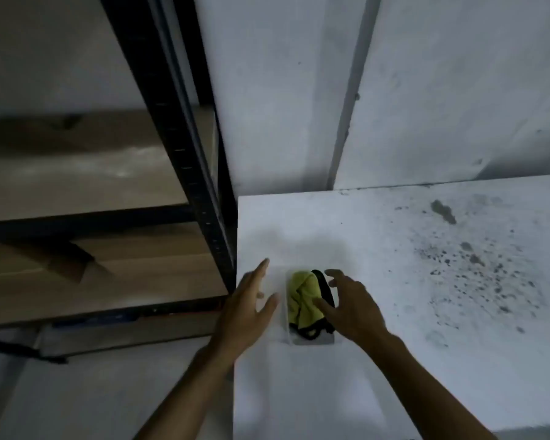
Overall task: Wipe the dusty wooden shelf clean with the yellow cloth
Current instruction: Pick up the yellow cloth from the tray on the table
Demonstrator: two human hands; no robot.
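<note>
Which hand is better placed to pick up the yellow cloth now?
Probably the right hand: its fingers curl over the cloth, thumb touching it. The left hand is open beside the tray.

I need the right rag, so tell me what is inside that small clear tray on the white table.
The tray holds a crumpled yellow cloth with something black beside and beneath it. The right hand covers part of both; the tray bottom is hidden.
</note>
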